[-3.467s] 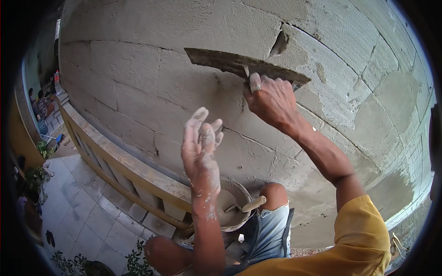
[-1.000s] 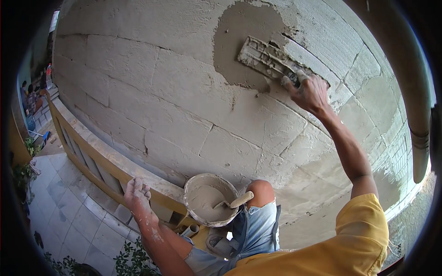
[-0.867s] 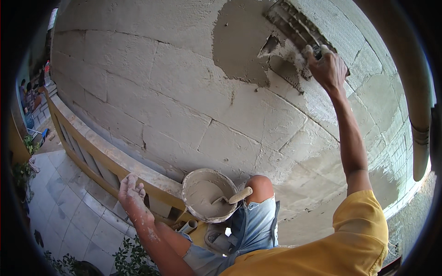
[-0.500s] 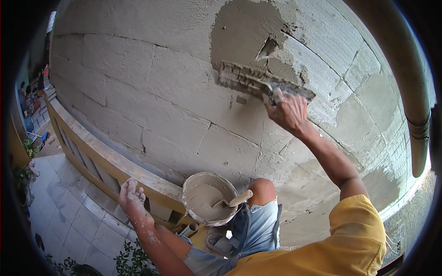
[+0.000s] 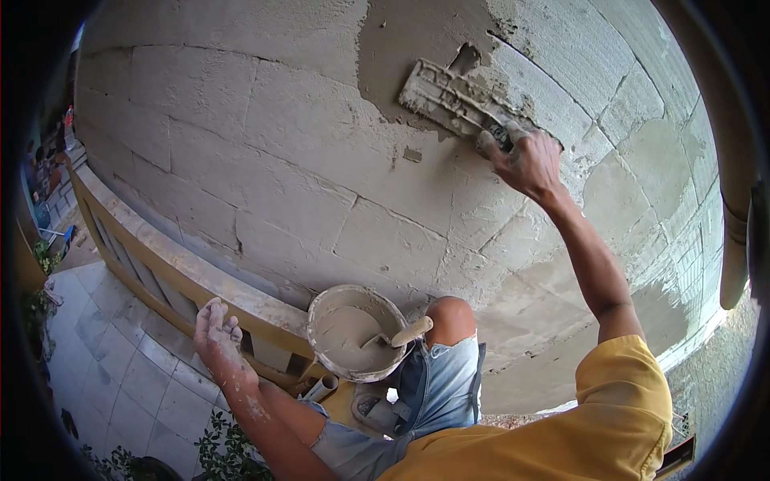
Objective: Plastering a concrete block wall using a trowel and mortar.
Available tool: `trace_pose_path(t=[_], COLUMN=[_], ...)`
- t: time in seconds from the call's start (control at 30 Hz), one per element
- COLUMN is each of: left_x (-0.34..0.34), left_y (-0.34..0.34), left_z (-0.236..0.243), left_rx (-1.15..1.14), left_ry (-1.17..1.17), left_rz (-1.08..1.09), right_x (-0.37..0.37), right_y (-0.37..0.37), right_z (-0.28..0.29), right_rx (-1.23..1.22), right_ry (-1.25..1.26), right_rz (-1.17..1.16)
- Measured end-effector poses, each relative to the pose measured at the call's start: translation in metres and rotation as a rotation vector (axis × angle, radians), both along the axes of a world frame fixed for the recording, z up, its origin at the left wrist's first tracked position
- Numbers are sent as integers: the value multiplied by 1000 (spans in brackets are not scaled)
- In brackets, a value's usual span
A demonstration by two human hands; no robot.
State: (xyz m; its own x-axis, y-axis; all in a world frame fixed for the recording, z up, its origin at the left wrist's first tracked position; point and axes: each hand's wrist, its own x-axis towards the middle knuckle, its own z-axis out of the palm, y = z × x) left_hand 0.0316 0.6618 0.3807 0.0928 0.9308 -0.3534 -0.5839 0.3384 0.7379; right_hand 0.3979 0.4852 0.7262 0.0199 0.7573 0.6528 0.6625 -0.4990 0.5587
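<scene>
Right hand (image 5: 525, 160): clamped on trowel (image 5: 455, 98), upper centre.
Left hand (image 5: 220, 343): loosely curled (apparently empty), lower left.
Bucket (image 5: 357, 374): I judge knee (image 5: 451, 321) contact risks spillage.

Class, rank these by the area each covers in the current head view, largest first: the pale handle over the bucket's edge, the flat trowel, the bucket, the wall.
1. Wall
2. Bucket
3. Flat trowel: longer than the bucket is wide, but narrow
4. Pale handle
</scene>
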Motion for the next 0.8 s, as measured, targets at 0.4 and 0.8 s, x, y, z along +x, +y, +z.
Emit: trace_pose_path(t=[0.4,0.8], left_x=[5,7], left_y=[0,7], left_z=[0,-8], left_rx=[75,86], left_ry=[21,-12], left_rz=[-16,60], right_x=[-3,-52], right_y=[-12,89], right_z=[-26,95], right_rx=[-197,185], right_ry=[-72,-51], right_rz=[-3,78])
